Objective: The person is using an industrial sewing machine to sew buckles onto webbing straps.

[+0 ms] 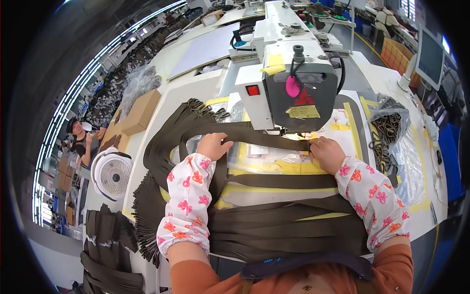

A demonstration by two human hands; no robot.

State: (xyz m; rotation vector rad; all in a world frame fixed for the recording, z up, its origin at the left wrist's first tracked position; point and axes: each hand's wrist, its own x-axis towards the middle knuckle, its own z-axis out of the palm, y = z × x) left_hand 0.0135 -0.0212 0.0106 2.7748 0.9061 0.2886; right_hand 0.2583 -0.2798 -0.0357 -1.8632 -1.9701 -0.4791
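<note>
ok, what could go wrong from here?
Right hand is close to the sewing machine head: fingers could get caught if it runs.
Brown strap spans toward the left hand: it might skew if the grip slips.
Loose straps lie nearby and might snag.

Fan (113, 175) left; machine (306, 81) behind straps (284, 230)

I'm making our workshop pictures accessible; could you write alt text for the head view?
A person's left hand and right hand touch a dark strap at a large sewing machine. The person wears white floral sleeves; more dark straps lie close by, and a white fan stands at left.
</note>
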